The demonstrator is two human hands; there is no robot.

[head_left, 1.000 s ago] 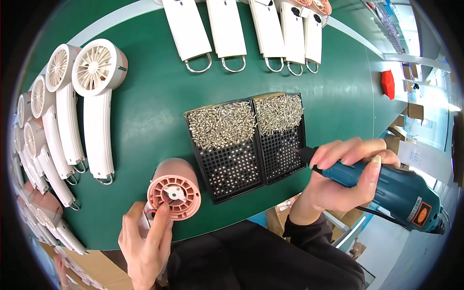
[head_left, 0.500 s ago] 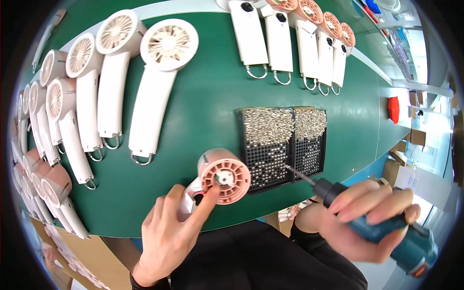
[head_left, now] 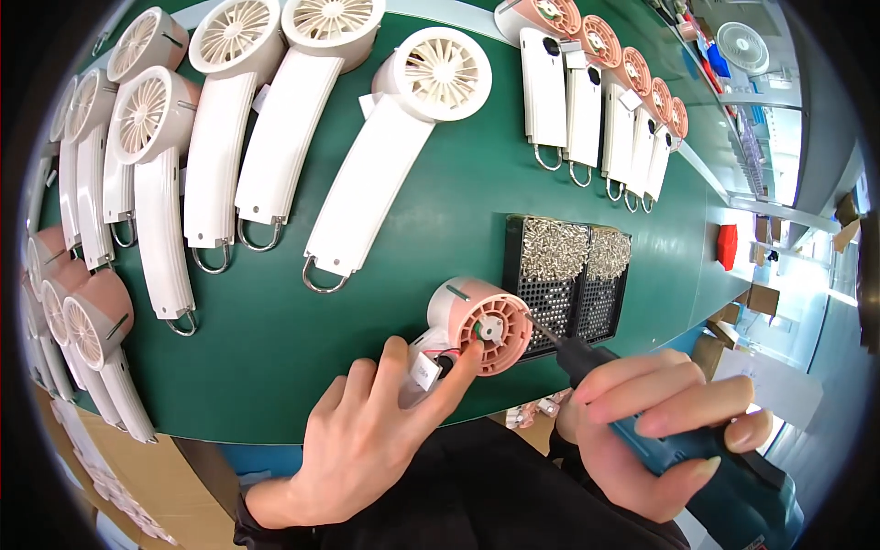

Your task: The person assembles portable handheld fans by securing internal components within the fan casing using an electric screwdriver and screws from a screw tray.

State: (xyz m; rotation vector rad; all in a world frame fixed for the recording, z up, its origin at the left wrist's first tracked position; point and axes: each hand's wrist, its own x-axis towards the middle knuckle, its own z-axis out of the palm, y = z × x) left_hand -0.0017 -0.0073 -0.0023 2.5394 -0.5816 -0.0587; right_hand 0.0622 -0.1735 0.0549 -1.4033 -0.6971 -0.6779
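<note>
On the green table, my left hand (head_left: 367,435) is closed around a handheld fan (head_left: 458,316) with a pink head and white handle. The head's open ribbed side faces right and toward me, with a white hub and a bit of green inside. My index fingertip presses by the hub; thin red wires and a white piece show near the handle. In my right hand (head_left: 655,426) is a teal electric screwdriver (head_left: 733,500), gripped by its body. Its thin bit points left, the tip at the fan head's right rim; whether it touches cannot be seen.
Behind the bit, two black screw trays (head_left: 580,298) stand side by side, filled with small silvery screws. White fans (head_left: 371,192) with front grilles lie in rows at left. More fans with open pink heads (head_left: 600,41) lie at the far right. A red object (head_left: 727,247) sits farther right.
The screwdriver's tip has gone from over the screw trays to the fan head's rim. My left hand still holds the fan, and the whole view has shifted.
</note>
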